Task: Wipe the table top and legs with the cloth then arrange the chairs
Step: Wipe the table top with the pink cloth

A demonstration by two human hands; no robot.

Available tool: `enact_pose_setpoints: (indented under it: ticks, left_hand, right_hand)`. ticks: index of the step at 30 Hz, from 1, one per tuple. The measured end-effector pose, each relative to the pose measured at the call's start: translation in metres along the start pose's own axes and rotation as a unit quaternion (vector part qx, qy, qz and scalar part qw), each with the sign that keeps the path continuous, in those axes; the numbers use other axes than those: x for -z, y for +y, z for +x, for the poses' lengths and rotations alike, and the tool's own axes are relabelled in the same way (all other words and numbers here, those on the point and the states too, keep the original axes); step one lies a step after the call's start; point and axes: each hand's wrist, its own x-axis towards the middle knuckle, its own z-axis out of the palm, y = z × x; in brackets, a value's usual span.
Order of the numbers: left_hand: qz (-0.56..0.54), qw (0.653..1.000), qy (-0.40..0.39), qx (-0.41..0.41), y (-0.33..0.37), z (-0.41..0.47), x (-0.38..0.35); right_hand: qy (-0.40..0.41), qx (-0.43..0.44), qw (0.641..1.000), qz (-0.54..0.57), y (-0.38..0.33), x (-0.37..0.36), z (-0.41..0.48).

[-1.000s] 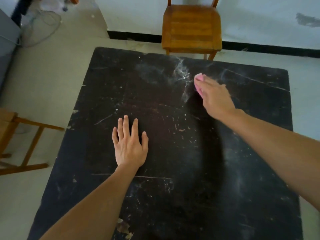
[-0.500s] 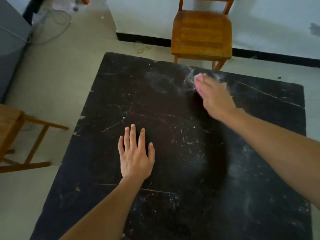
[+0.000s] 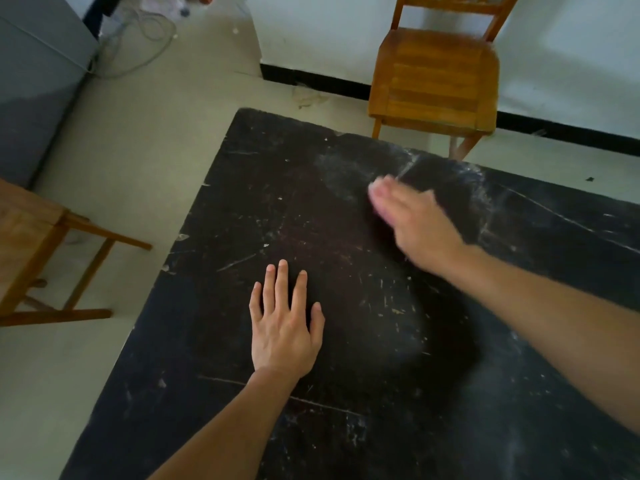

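cloth [image 3: 378, 197]: only a pale pink blur showed at the fingertip end of the right hand [image 3: 419, 225], on the far half of the table top [image 3: 194, 393], a little short of its far edge. the rest of it lay hidden under the hand. right hand was palm down over the cloth with fingers reaching forward. motion blur was heavy, so i could not tell whether the fingers curled round the cloth or only pressed on it.

left hand [image 3: 284, 327] lay flat on the table top nearer the body, palm down, fingers straight and slightly spread, holding nothing. it was well apart from the right hand.

table top was black and much scratched. a whitish dust smear [image 3: 349, 169] lay just beside the right hand's fingertips, toward the far edge. more pale streaks ran along the right side.

far chair [image 3: 433, 74], wooden with a slatted seat, stood beyond the far edge of the table, its back toward the white wall [image 3: 311, 26]. black skirting [image 3: 311, 79] ran along the wall's foot. left chair [image 3: 31, 220], also wooden, was only partly in view off the table's left side, standing apart from it.

floor [image 3: 138, 161] was pale. a grey unit [image 3: 34, 84] stood at the far left, with a loose cable [image 3: 152, 32] lying on the floor near it.
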Motion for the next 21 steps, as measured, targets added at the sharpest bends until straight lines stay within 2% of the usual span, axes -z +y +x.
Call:
enact_pose_setpoints:
  ticks: [2, 3, 4, 6, 8, 9, 10, 12, 14, 15, 16, 18, 19, 21]
  left_hand:
    - [0.004, 1.0, -0.003, -0.002, 0.0, -0.001, 0.0]
    - [0.002, 1.0, -0.004, -0.003, 0.0, -0.001, 0.0]
    - [-0.003, 1.0, -0.001, -0.005, -0.001, -0.001, 0.0]
    - [-0.007, 1.0, 0.004, -0.008, -0.001, 0.0, -0.002]
    - [-0.001, 1.0, 0.002, -0.011, -0.001, -0.001, -0.002]
    - [0.001, 1.0, 0.001, -0.012, -0.002, -0.001, -0.002]
    - [0.002, 1.0, 0.001, -0.013, -0.003, 0.0, -0.001]
    - [0.003, 1.0, -0.001, -0.013, -0.003, 0.001, -0.001]
    - [0.005, 1.0, -0.005, -0.012, -0.002, 0.0, 0.0]
    - [0.005, 1.0, -0.006, -0.013, -0.001, -0.001, 0.0]
    - [0.006, 1.0, -0.006, -0.013, -0.001, 0.0, 0.0]
    - [0.006, 1.0, -0.001, -0.014, -0.002, 0.001, -0.001]
    - [0.005, 1.0, 0.002, -0.016, -0.002, 0.001, -0.001]
    - [0.003, 1.0, 0.006, -0.019, -0.003, 0.0, -0.003]
  right_hand:
    - [-0.067, 0.116, 0.991, -0.016, -0.016, -0.02, -0.022]
    - [-0.057, 0.127, 0.99, -0.019, -0.01, -0.02, -0.016]
    - [-0.036, 0.096, 0.994, -0.023, 0.004, -0.015, 0.0]
    - [0.019, -0.039, 0.998, -0.052, 0.045, 0.004, 0.047]
    - [0.03, -0.193, 0.978, -0.078, 0.079, 0.032, 0.083]
    - [0.038, -0.228, 0.969, -0.082, 0.085, 0.038, 0.091]
    - [0.053, -0.219, 0.971, -0.083, 0.077, 0.037, 0.093]
    - [0.043, -0.115, 0.991, -0.047, 0.038, 0.016, 0.083]
    - [-0.026, -0.001, 1.0, -0.009, -0.005, -0.008, 0.064]
    - [-0.061, 0.036, 0.997, -0.007, -0.015, -0.018, 0.059]
    - [-0.061, 0.056, 0.996, -0.015, -0.017, -0.016, 0.058]
    - [-0.008, 0.0, 1.0, -0.03, 0.011, -0.003, 0.075]
    - [0.022, -0.077, 0.995, -0.054, 0.034, 0.007, 0.09]
    - [0.046, -0.24, 0.964, -0.103, 0.068, 0.033, 0.108]
